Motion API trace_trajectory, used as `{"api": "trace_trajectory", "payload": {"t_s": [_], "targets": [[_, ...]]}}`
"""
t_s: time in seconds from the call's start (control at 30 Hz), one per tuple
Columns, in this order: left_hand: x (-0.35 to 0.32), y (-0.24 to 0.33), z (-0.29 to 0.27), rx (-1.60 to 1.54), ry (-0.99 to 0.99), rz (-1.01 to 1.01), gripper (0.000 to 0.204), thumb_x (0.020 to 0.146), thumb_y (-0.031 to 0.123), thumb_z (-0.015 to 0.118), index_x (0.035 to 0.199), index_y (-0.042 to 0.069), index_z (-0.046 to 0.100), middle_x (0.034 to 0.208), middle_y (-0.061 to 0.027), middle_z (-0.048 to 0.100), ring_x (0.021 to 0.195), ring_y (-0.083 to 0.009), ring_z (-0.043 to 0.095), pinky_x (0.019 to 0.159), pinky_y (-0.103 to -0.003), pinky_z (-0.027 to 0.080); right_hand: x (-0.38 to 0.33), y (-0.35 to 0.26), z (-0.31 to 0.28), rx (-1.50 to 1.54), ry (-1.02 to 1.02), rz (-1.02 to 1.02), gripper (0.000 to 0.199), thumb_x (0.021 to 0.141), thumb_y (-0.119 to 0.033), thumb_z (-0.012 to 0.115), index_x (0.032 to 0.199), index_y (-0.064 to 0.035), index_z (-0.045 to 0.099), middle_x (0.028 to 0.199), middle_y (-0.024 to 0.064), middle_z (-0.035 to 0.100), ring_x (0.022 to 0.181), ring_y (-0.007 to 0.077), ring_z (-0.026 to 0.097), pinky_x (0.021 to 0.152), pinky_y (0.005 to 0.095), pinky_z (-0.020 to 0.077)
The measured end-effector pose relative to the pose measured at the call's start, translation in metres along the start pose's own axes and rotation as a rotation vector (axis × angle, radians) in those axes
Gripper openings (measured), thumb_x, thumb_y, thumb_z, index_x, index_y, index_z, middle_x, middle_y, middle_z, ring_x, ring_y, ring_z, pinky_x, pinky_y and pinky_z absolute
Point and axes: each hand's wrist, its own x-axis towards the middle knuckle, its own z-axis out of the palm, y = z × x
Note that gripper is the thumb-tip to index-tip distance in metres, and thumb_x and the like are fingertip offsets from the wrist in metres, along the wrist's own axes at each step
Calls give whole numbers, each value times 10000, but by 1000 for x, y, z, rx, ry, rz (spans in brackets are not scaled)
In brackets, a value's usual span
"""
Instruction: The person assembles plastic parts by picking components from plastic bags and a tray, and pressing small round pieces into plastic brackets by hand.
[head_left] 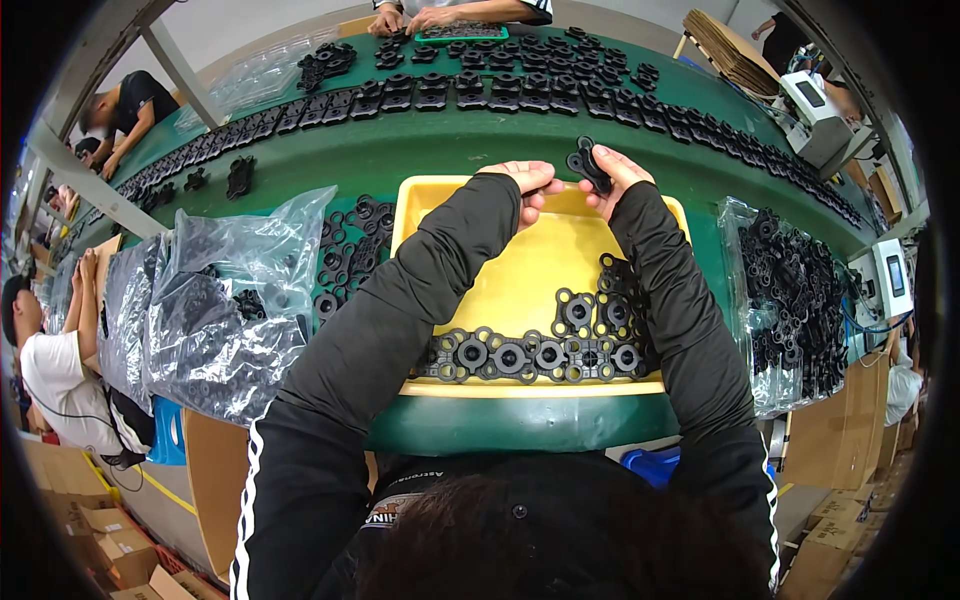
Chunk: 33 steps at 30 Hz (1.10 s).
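Both my hands are raised over the far rim of a yellow tray [530, 388]. My right hand [622, 175] grips a black plastic part with round lobes [588, 166], held upright between thumb and fingers. Just left of it, my left hand [527, 184] is closed in a pinch; a small dark bit shows at its fingers, too small to name. Inside the tray, black ringed parts [510, 357] lie in a row along the near side, with several more stacked at the right, partly behind my right sleeve.
Clear plastic bags of black parts [235, 310] stand left, and another bag [790, 300] right. Loose ring parts [350, 250] lie beside the tray. Beyond, a long row of black assemblies [470, 92] crosses the green table [400, 150]. A person's hands [430, 18] work opposite.
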Motion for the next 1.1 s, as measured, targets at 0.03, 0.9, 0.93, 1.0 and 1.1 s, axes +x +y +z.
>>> {"api": "trace_trajectory", "payload": {"t_s": [0.03,0.9,0.93,1.0,1.1], "targets": [[1,1,0,54,-14,17,216,772,17,508,983,18,462,833,-128,554,628,-119,514,507,-161,410,0,-1,-1,-7,1,3,363,761,-173,600,1035,19,458,825,104,551,535,123,521,401,177,386],[-3,4,17,536,86,389,217,746,134,601,928,17,580,701,-30,585,528,-53,499,450,-142,402,-7,-3,6,-18,-301,24,319,768,-102,582,1047,4,470,767,121,553,495,125,508,409,179,421],[-4,4,19,538,78,410,213,742,142,609,914,18,588,688,-26,585,519,-47,492,444,-140,395,-8,-4,6,8,-295,31,312,766,-98,584,1039,3,474,759,121,555,493,125,509,406,178,421],[-5,3,20,520,92,386,212,740,139,610,915,21,590,686,-26,583,517,-46,489,442,-140,393,-7,-5,4,-45,-298,16,315,769,-100,579,1046,2,469,768,120,553,499,123,511,415,177,425],[-6,4,21,465,139,314,212,732,130,612,919,31,595,681,-27,577,509,-44,480,437,-141,385,-6,-5,2,-201,-307,-25,323,779,-104,562,1066,0,454,795,119,547,517,117,516,443,176,435]]}}
